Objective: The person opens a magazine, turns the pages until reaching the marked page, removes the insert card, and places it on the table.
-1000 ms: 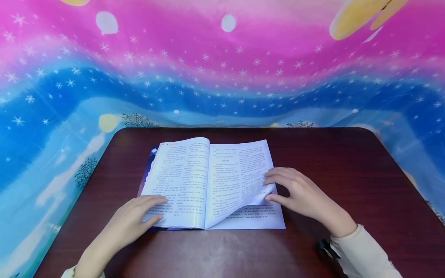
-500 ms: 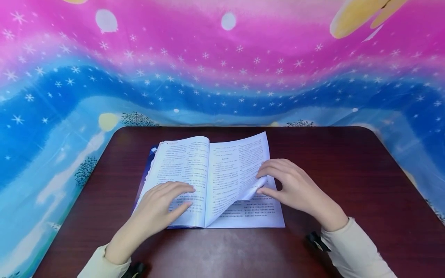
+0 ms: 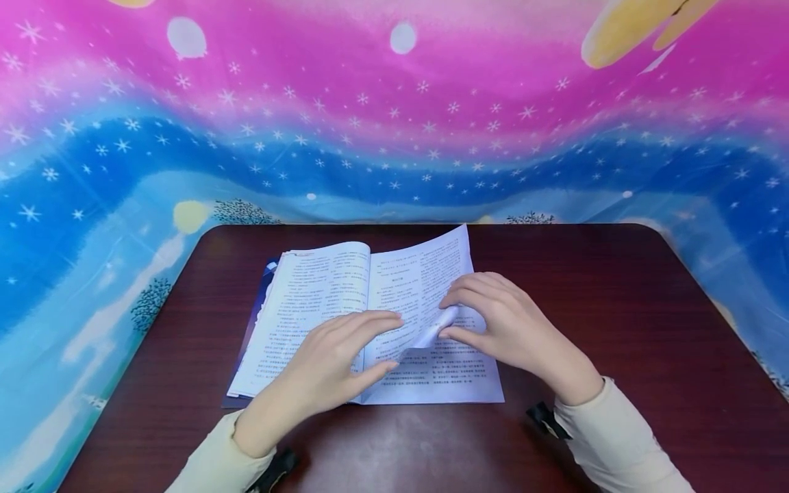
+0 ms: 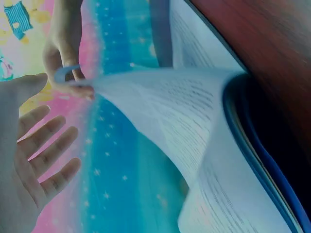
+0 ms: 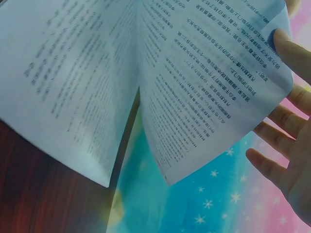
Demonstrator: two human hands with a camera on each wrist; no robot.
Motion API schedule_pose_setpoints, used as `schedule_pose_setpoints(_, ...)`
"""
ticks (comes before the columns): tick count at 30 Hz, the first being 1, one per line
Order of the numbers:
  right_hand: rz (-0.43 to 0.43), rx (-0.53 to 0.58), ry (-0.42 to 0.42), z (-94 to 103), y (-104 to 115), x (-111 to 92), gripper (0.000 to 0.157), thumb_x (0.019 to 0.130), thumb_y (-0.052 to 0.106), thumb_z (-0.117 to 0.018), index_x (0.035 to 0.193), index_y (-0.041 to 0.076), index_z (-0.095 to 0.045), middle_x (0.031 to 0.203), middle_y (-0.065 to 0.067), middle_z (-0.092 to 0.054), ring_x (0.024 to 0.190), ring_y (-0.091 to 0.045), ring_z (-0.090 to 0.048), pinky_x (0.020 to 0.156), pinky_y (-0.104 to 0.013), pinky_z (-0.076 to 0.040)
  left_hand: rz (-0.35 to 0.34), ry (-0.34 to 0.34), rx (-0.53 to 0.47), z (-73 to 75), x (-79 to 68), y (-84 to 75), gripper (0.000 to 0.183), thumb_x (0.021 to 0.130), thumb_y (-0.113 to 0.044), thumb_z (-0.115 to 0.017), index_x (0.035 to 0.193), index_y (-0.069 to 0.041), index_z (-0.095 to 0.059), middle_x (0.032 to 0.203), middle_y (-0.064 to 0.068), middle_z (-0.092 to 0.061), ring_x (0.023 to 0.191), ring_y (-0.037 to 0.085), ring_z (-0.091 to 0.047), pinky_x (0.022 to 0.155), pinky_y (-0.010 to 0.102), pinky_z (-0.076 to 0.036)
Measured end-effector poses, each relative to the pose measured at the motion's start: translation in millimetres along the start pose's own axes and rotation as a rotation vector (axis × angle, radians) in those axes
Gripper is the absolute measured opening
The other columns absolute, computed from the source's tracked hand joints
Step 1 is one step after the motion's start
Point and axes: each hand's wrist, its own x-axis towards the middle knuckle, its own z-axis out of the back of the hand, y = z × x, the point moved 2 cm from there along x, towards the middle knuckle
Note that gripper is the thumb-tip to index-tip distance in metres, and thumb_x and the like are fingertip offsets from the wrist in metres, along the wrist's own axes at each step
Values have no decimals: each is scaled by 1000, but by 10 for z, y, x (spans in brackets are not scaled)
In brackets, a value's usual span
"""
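While L hand (image 3: 323,359) empty, grip wide, R hand (image 3: 508,329) w/ thumb-finger grip on curled pg (image 3: 416,277).

Pretty plain cream left sleeve (image 3: 218,457) around 7 o'clock, black wrist gadget (image 3: 275,470) poking out at its 3; right sleeve (image 3: 619,441) near 4, same cream, matching black gadget (image 3: 547,420) at its 9.

A screened-off nook, though the kind of room around it cannot be told: a cloth backdrop (image 3: 370,171), pink and blue with printed white snowflakes (image 3: 422,86), rises beyond the dark wood-grain table (image 3: 616,308) and wraps around the table's left and right sides.
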Motion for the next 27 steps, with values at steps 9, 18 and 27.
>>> schedule_pose_setpoints(9, 32, -23, -35, 17, 67, 62, 38, 75, 39, -87, 102, 16, -73, 102, 4, -68, 106, -19, -59, 101, -41, -44, -84, -41, -52, -90, 207, -122, 58, 85, -28, -80, 136, -13, -58, 133, 0, -61, 120, 13, -59, 98, 33, -50)
schedule_pose_setpoints(18, 50, -37, -39, 23, 86, 86, 36, 76, 38, -86, 101, 15, -73, 101, 4, -68, 106, -18, -60, 102, -40, -43, -110, -51, -78, -136, 287, -182, 47, 89, -19, -76, 133, -12, -62, 131, 0, -63, 123, 11, -57, 103, 27, -45)
schedule_pose_setpoints(27, 65, -45, -49, 33, 94, 102, 33, 77, 37, -85, 99, 15, -73, 99, 5, -68, 104, -18, -60, 100, -39, -43, -112, -43, -96, -140, 292, -189, 45, 89, -8, -75, 132, -8, -63, 132, 1, -63, 123, 12, -57, 104, 24, -43)
